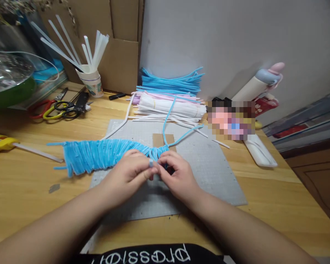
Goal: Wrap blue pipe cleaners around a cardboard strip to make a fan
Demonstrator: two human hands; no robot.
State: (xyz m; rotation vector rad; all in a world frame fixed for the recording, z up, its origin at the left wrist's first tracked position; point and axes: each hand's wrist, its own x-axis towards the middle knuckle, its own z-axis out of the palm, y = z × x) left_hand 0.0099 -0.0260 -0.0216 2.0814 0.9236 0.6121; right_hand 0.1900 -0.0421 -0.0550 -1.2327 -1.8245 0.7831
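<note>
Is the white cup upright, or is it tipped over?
Upright: the white cup stands on the table, and sticks rise from its top.

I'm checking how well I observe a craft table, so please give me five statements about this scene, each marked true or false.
1. The left hand and right hand are near the narrower end of the blue fuzzy strip. True.
2. The red-handled scissors lie on the grey mat. False: they lie on the wooden table, left of the mat.
3. White sticks stand in a cup. True.
4. The bottle is left of the cup. False: it is to the right.
5. The blue bundle lies behind the white bundle. True.
</note>
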